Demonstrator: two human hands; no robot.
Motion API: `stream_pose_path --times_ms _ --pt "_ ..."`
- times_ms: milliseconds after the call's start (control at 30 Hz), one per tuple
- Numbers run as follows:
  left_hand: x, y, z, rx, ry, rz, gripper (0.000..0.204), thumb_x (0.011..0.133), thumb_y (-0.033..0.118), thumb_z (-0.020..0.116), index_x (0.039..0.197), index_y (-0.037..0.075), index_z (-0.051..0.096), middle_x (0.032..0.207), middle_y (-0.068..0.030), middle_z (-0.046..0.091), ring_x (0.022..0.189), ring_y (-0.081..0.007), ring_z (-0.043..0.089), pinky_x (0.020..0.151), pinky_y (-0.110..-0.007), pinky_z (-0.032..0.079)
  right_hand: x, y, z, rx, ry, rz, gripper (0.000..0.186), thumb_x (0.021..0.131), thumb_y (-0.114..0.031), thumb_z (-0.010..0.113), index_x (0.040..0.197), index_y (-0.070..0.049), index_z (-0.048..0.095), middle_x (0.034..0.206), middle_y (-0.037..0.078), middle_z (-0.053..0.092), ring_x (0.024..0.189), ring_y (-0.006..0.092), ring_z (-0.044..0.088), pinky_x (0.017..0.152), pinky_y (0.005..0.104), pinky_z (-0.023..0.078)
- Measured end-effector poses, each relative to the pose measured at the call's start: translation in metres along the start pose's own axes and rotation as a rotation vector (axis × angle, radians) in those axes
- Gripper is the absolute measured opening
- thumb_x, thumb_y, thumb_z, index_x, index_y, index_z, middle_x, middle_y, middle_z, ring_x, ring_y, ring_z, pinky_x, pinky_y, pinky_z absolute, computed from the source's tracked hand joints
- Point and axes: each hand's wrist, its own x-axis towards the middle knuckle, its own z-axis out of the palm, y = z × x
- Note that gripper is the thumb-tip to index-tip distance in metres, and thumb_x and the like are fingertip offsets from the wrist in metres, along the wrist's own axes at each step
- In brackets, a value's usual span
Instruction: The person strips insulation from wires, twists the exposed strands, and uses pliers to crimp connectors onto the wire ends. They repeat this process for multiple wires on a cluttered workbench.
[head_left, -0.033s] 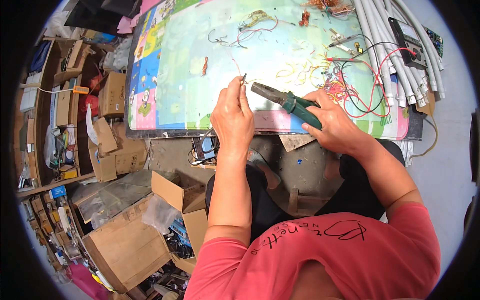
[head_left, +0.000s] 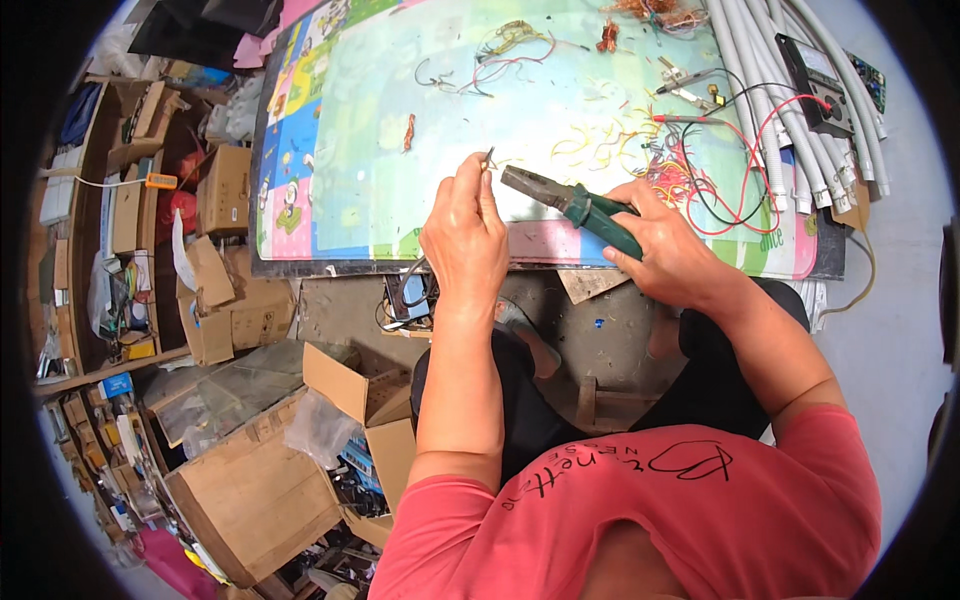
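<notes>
Lining the far left, a wooden shelf [head_left: 110, 370] stands packed, with a cardboard box [head_left: 224, 190] next along. On the patterned mat [head_left: 380, 210], a small coppery bundle [head_left: 409, 132] lies near the left hand [head_left: 465, 235], whose thumb and fingers pinch a thin, dark wire-like piece [head_left: 489, 160] over the mat, too small to tell more. Just right of that piece, apart from it, green-handled pliers [head_left: 578, 205] point their head toward it; the right hand [head_left: 665, 240] wraps around the handles. Farther right lie yellow and red wire scraps [head_left: 670, 180], white tubes [head_left: 765, 100] and a dark meter [head_left: 815, 75].
</notes>
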Motion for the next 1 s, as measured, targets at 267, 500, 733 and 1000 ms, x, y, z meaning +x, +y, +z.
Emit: stream_pose_path --times_ms 267,500,733,1000 --pt "-0.0016 0.0017 0.0023 0.039 0.002 0.031 0.017 0.092 0.013 0.06 0.108 0.015 0.064 0.077 -0.0106 0.059 0.063 -0.0327 0.06 0.053 -0.042 0.045 -0.001 -0.0001 -0.0009 -0.017 0.016 -0.013 0.023 0.079 -0.006 0.069 0.098 0.005 0.063 0.112 0.018 0.052 0.087 0.0376 0.061 0.076 0.0436 0.051" --pt "-0.0006 0.01 -0.0036 0.157 -0.072 -0.017 0.019 0.093 0.013 0.059 0.11 0.012 0.065 0.085 -0.012 0.064 0.07 -0.0324 0.063 0.06 -0.041 0.048 -0.0008 -0.0027 -0.0022 -0.001 -0.002 -0.011 0.023 0.08 -0.007 0.069 0.098 0.005 0.063 0.112 0.018 0.052 0.087 0.0378 0.061 0.077 0.0434 0.051" --pt "-0.0018 0.0079 -0.0006 0.265 -0.02 0.05 0.02 0.091 0.013 0.061 0.11 0.017 0.065 0.077 -0.0089 0.059 0.062 -0.0319 0.06 0.052 -0.042 0.045 -0.0011 -0.0055 -0.003 0.041 -0.06 0.069 0.022 0.08 -0.006 0.067 0.1 0.004 0.064 0.114 0.019 0.053 0.1 0.0369 0.057 0.086 0.041 0.047" --pt "-0.0024 0.0084 -0.0006 0.223 -0.033 0.055 0.022 0.09 0.011 0.062 0.111 0.015 0.064 0.079 -0.0097 0.06 0.064 -0.0324 0.061 0.054 -0.042 0.046 -0.0014 -0.0022 -0.0025 0.003 -0.038 0.025 0.024 0.081 -0.009 0.068 0.099 0.006 0.063 0.109 0.018 0.053 0.087 0.0381 0.061 0.077 0.0445 0.05"
